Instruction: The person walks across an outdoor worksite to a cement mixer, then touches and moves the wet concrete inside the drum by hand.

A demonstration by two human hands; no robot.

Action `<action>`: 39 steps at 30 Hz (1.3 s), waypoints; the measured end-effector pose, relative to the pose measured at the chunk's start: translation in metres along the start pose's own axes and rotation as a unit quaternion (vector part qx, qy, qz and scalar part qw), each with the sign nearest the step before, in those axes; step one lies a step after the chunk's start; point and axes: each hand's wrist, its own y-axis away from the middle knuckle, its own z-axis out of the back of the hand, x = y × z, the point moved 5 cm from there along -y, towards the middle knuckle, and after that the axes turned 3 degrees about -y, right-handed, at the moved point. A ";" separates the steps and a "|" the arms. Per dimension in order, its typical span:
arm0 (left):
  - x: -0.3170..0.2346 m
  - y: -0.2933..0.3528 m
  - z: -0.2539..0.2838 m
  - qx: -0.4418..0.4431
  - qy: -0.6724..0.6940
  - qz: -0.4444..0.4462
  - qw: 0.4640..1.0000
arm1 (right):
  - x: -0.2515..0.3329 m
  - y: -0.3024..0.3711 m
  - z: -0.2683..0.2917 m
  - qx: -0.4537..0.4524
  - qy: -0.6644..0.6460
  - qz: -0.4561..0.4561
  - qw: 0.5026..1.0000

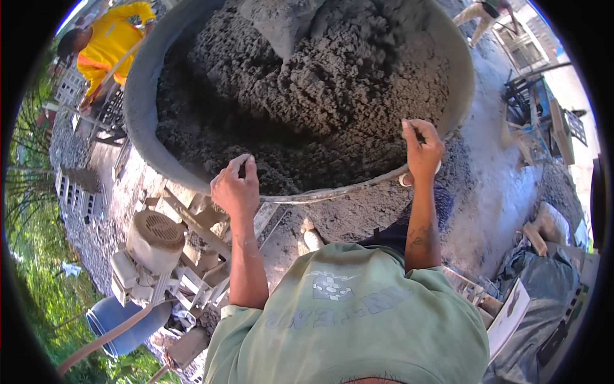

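Left hand [235,189] is clenching the near rim of the mixer drum [137,96]; right hand [422,148] is gripping the same rim further right. Drum is sitting straight ahead, holding grey wet concrete [320,89] (coarse, clumpy). Electric motor [153,240] is sitting below left. Person in yellow [109,41] is working far left.

Grey mixer pan [137,96] holds crumbly wet concrete mix [307,96].

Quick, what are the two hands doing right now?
Left hand: closed, grip on the rim of the big grey mixing pan.
Right hand: closed, grip on the same rim, beside the wet concrete.
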 end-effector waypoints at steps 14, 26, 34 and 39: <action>-0.001 -0.001 0.000 0.009 -0.005 0.009 1.000 | -0.005 0.001 -0.001 0.005 -0.014 0.000 1.000; 0.001 -0.001 0.001 0.009 0.004 0.008 1.000 | -0.003 0.002 0.000 0.007 -0.015 0.012 1.000; -0.001 -0.002 0.002 -0.008 -0.002 -0.014 1.000 | -0.003 0.001 -0.001 0.001 -0.020 0.024 1.000; -0.002 -0.002 0.005 -0.057 0.019 -0.039 0.997 | -0.002 0.002 -0.003 0.003 -0.013 0.017 1.000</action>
